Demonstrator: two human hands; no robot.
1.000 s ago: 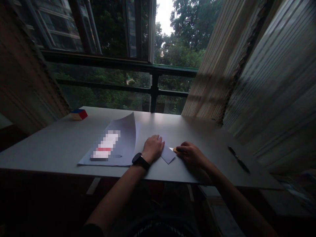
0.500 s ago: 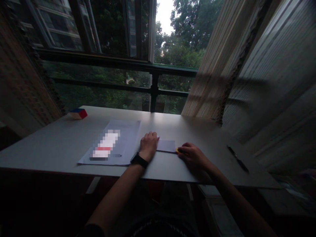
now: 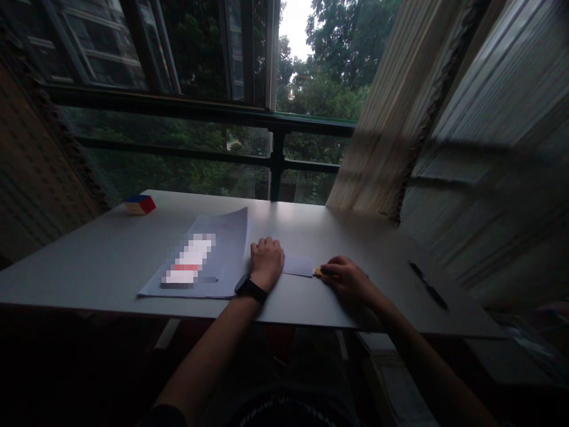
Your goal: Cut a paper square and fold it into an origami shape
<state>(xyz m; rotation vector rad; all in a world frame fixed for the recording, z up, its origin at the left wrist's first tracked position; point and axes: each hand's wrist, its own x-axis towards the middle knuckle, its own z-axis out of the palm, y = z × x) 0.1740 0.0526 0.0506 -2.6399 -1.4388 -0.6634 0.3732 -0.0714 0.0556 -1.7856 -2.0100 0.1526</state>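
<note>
A small folded white sheet of paper point(image 3: 299, 265) lies on the table between my hands. My left hand point(image 3: 267, 259), with a black watch at the wrist, presses on its left end, fingers curled and their tips hidden. Just off the paper's right end, my right hand point(image 3: 344, 276) is closed around a slim yellow tool point(image 3: 317, 272) with a pale tip, which looks like a utility knife. Most of that tool is covered by the fingers; the tip points left toward the paper.
Larger printed sheets point(image 3: 231, 249) lie left of my left hand, partly blurred out, their far right corner curling up. A red, blue and pale cube point(image 3: 141, 204) sits at the table's back left. A black pen point(image 3: 427, 284) lies on the right. Behind the table point(image 3: 89, 261) are a window and curtains.
My left hand has shifted slightly left, and the folded paper with it. A small gap now shows between paper and tool. The larger sheets' far right corner has lifted.
</note>
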